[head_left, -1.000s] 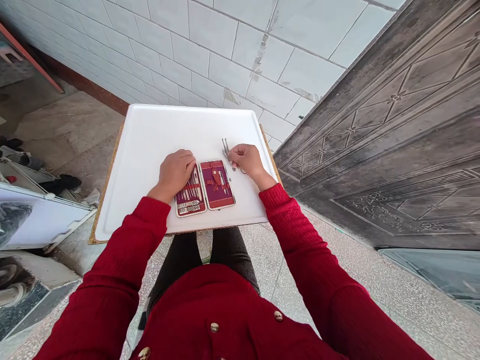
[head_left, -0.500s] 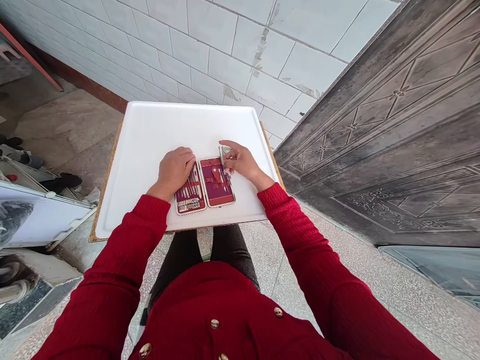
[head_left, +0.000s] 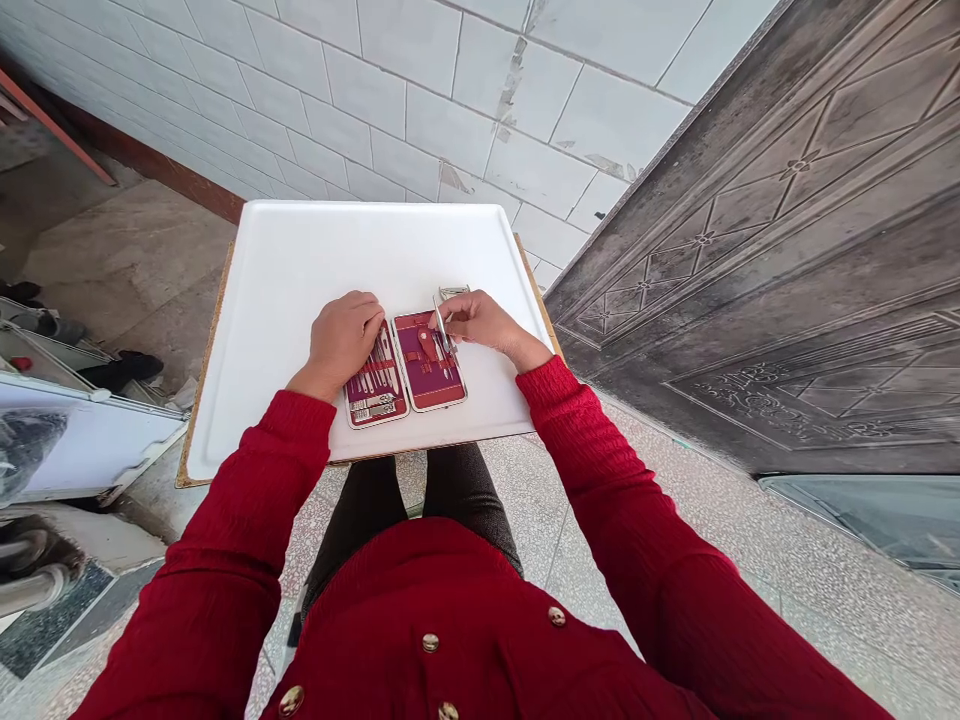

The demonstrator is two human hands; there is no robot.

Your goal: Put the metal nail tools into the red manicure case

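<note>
A manicure case [head_left: 429, 386] lies unfolded on the white tabletop, lined in purple and dark red. Its left half carries several slim metal tools and nail clippers [head_left: 373, 407]; a red-brown piece [head_left: 427, 344] and a few thin tools sit in the right half. My left hand [head_left: 343, 340] is closed over the far left edge of the case, its fingertips partly hidden. Over the far right corner, my right hand [head_left: 480, 322] pinches a slim silver tool [head_left: 440, 322], tilted upright; its exact kind is unclear. Another metal item [head_left: 454, 292] lies just beyond that hand, partly covered.
The white tabletop [head_left: 360, 250] has a raised rim and stands on a brown board. Behind it is a white tiled wall [head_left: 420, 120]. A grey patterned metal door [head_left: 750, 250] is on the right, and a white cabinet-like unit [head_left: 90, 430] on the left.
My right hand has moved slightly left and lower over the case, and the silver tool in its fingers now shows clearly. My left hand stays on the case.
</note>
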